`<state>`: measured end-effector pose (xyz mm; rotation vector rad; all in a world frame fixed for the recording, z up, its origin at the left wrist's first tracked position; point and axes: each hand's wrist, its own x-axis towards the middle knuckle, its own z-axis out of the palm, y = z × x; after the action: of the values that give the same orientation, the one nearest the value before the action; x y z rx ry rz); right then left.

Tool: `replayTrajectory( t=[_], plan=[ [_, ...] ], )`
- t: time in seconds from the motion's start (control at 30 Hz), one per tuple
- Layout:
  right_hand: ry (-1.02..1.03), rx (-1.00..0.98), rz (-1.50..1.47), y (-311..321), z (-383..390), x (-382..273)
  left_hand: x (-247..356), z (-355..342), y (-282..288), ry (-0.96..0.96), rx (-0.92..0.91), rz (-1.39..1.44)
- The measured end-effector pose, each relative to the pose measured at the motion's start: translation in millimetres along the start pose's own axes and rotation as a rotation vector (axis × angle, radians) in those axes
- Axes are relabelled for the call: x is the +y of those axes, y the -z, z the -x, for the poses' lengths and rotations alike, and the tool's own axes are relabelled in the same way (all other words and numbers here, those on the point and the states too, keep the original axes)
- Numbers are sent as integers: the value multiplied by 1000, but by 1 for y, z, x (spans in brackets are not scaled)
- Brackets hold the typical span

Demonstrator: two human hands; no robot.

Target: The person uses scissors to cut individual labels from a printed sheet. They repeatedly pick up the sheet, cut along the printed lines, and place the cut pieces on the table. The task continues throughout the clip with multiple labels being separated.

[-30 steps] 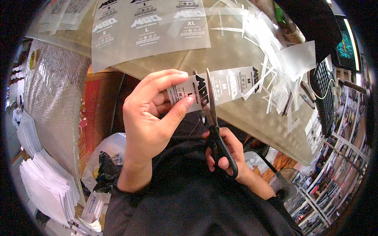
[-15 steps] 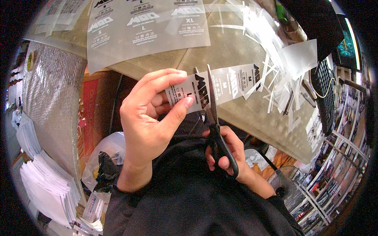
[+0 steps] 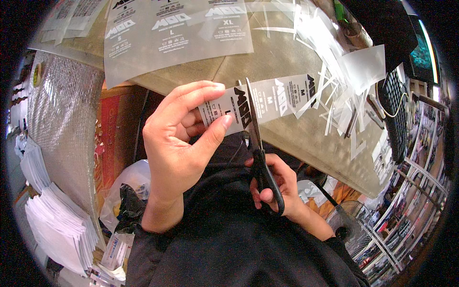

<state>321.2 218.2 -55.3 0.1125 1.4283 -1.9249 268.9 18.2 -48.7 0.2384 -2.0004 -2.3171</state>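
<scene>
My left hand [image 3: 177, 138] pinches the left end of a translucent printed film strip [image 3: 271, 116] between thumb and fingers. The strip carries black and white print and stretches rightward above the near edge of the table. Black-handled scissors [image 3: 267, 179] are gripped in my right hand [image 3: 286, 182], fingers in the handle loops. Their blades point away from me and cross the strip just right of my left fingertips, beside a black printed mark. A narrow gap shows between the blade tips.
A larger printed film sheet [image 3: 191, 48] lies across the far table [image 3: 306, 143]. Thin white offcuts [image 3: 330, 71] are heaped at the right, near a keyboard [image 3: 394, 119]. Stacked white sheets [image 3: 60, 229] and a plastic bag [image 3: 141, 174] are at the lower left; a fan [image 3: 351, 225] stands lower right.
The scissor blades have come closer together across the strip. Both hands, the strip and the scissors have shifted slightly left.
</scene>
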Motion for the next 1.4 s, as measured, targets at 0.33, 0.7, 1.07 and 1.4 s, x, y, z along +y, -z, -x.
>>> replayTrajectory(
  t=[0.33, 0.7, 1.07, 1.4],
  plan=[
    [-57, 2, 40, 1, 3, -4, 1, 0, -4, -3, 28, -17],
    [-5, 42, 45, 6, 12, -10, 4, 6, -13, -18, -9, 7],
    [216, 261, -70, 50, 62, -27, 22, 6, -89, -11, -27, 288],
    [228, 195, -218, 64, 90, -13, 13, 6, -115, -227, -317, 225]
  ],
)
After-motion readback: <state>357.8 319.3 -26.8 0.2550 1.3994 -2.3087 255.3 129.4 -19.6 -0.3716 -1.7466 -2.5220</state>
